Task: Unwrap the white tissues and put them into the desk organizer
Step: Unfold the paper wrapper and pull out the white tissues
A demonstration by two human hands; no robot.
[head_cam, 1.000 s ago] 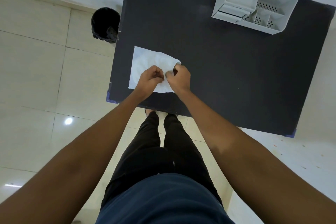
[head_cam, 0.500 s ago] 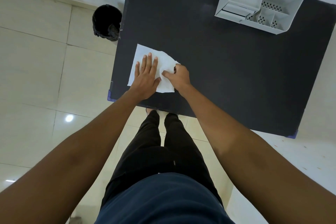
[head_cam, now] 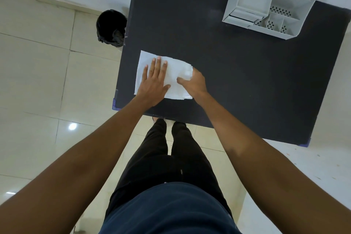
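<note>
A white tissue (head_cam: 176,70) lies spread flat on the black table (head_cam: 237,74), near its front left corner. My left hand (head_cam: 154,81) rests palm down on the tissue's left half with fingers spread. My right hand (head_cam: 194,83) sits at the tissue's right edge, thumb pressed on the sheet, fingers curled over the crumpled right corner. The grey desk organizer (head_cam: 266,0) stands at the table's far right, with several open compartments and a perforated floor.
A black bin (head_cam: 111,27) stands on the tiled floor left of the table. My legs are below the table's front edge. A white wall runs along the far side.
My left hand opened from a pinch and laid flat on the tissue, sliding left. The right hand shifted to the right edge, and the sheet lies more spread out.
</note>
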